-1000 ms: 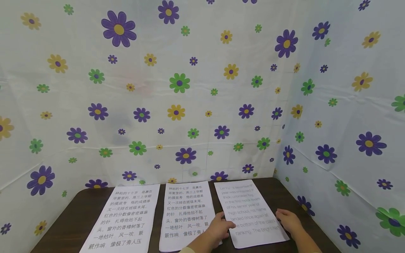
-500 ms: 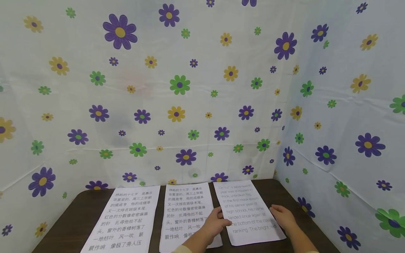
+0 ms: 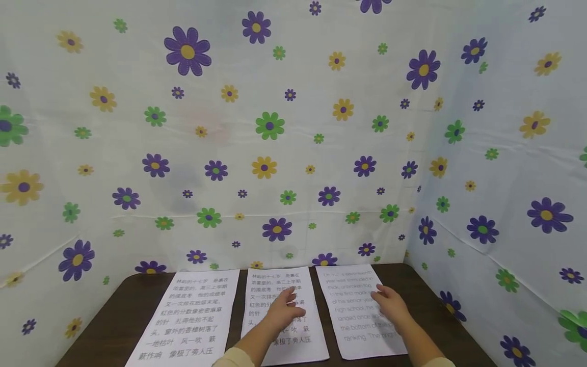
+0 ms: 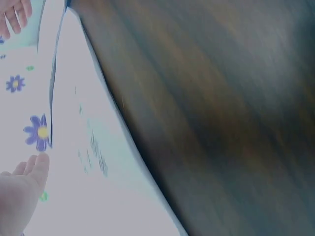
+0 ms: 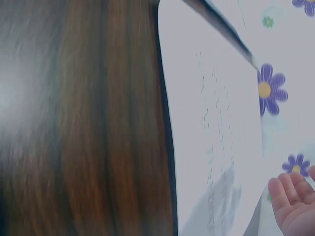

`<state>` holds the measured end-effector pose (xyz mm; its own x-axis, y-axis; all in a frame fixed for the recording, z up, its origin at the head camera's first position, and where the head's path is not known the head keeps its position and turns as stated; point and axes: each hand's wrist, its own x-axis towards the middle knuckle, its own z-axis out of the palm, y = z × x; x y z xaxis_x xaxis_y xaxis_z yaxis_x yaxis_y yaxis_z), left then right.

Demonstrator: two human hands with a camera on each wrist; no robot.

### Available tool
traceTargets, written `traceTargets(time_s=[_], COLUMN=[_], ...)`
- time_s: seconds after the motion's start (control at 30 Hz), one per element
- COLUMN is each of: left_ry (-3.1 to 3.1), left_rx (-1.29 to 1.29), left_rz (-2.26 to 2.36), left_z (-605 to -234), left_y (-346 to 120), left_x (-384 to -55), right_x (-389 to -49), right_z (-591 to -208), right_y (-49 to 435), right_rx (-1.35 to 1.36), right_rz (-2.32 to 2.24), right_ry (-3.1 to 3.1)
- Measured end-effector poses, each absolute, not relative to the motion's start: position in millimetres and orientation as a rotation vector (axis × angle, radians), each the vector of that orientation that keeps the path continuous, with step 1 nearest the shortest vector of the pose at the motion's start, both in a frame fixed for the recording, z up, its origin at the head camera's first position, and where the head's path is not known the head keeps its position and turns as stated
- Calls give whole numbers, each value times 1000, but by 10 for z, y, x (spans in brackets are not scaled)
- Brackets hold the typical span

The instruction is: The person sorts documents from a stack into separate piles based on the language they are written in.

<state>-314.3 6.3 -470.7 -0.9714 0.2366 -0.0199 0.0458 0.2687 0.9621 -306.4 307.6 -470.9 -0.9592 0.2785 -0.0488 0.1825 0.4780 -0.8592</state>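
Observation:
Three white printed sheets of paper lie in a row on the dark table. Over the middle sheet (image 3: 257, 331), with Chinese text, is my left hand (image 3: 281, 311), its fingers loosely spread and holding nothing. My right hand (image 3: 391, 306) overlaps the right edge of the right sheet (image 3: 357, 346), which carries English text; its fingers are relaxed and grip nothing. Part of the print on both sheets is hidden behind the hands. In the left wrist view the left hand (image 4: 22, 191) shows above a paper, and the right wrist view has the right hand (image 5: 295, 202) with fingers extended.
The left sheet (image 3: 183, 321), also in Chinese, lies apart from both hands. Dark wood-grain tabletop (image 3: 105, 326) surrounds the papers. A white cloth (image 3: 302, 137) printed with flowers hangs behind the table and along its sides.
Both hands have come away from the right sheet's side edges. The left moved left over the middle sheet, the right up and inward. The right sheet's near end shifted slightly left earlier.

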Motion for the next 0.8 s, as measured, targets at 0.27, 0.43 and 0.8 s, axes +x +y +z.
traceTargets(time_s=[0.27,0.43,0.8], left_ry=[2469,2504,2554], left_rx=[228,188,88], left_rz=[1776,1803,1844], left_z=[-4624,-4598,-4524], left_y=[-406,-690,-1202], left_x=[-3171,-3215,-3248], right_x=[-3133,-3192,-3264], right_z=[-4645,-4666,-4716], right_y=[2764,2602,2265], right_rx=[-300,-229,-162], right_rz=[1507,1507,1574], right_ry=[-2648,-2654,-2621])
